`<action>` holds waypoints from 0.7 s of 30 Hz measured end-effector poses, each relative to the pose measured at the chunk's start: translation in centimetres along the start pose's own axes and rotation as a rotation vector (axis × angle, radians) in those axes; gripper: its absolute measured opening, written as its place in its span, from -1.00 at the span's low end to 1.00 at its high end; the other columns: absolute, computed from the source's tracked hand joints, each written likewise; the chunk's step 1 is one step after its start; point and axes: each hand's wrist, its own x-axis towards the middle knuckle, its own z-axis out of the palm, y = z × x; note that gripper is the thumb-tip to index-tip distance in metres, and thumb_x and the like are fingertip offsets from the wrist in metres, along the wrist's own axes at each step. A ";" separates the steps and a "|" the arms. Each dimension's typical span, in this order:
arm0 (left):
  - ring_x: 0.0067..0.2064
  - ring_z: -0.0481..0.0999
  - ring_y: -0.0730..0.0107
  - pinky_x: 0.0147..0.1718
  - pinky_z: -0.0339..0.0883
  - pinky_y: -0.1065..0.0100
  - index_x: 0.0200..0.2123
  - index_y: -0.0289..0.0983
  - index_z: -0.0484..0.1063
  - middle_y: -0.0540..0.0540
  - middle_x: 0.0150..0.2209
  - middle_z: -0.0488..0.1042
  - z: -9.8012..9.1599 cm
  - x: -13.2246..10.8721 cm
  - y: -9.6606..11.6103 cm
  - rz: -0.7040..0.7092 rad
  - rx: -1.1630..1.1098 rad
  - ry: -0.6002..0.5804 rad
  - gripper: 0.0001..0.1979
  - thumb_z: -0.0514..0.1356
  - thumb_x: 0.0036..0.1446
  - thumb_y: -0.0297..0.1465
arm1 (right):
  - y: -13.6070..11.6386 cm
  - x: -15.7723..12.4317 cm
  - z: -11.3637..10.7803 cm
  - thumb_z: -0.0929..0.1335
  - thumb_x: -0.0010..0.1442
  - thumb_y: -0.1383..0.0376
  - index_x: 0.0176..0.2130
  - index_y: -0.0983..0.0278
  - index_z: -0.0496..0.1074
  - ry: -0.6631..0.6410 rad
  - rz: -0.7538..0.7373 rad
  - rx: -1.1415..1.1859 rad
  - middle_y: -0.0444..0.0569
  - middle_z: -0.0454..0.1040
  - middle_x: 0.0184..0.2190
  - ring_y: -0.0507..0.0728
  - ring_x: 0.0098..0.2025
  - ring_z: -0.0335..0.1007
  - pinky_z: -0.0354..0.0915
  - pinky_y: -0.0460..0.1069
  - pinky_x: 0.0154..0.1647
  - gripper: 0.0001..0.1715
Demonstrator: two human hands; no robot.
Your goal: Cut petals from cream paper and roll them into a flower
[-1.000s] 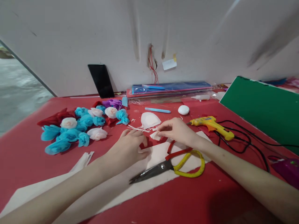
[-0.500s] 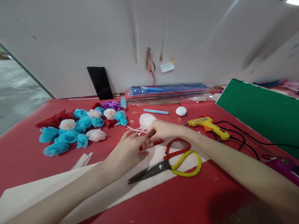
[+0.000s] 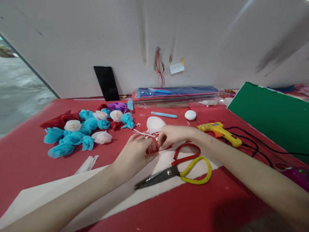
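My left hand [image 3: 135,154] and my right hand [image 3: 171,136] meet at the middle of the red table [image 3: 29,151], fingers pinched together around a small red paper piece [image 3: 154,149]. Both hands rest over a long white paper sheet [image 3: 72,190]. Scissors [image 3: 177,169] with one red and one yellow handle lie on that sheet, just right of my hands. A stack of white round paper pieces [image 3: 154,124] sits just behind my right hand.
Blue, white, red and purple paper flowers [image 3: 79,132] lie at the left. A yellow glue gun [image 3: 219,130] with black cable lies right, by a green board [image 3: 272,112]. Coloured paper packs [image 3: 177,91], a phone [image 3: 106,83], a blue pen [image 3: 163,114] and a white disc [image 3: 190,115] sit at the back.
My right hand moved left from the white scrap to meet my left hand, and both now pinch the small red piece. The scissors stayed in place.
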 end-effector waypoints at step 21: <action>-0.30 0.39 0.24 -0.26 0.05 0.24 -0.57 -0.25 0.25 0.01 -0.46 0.45 0.1 0.1 0.7 -0.091 0.036 -0.002 -0.82 0.14 0.03 -0.36 | 2.3 3.6 -3.9 0.29 0.21 0.27 -0.05 0.33 0.32 0.433 -0.039 -0.339 0.04 0.34 -0.03 0.18 -0.04 0.31 0.27 0.18 -0.06 -0.69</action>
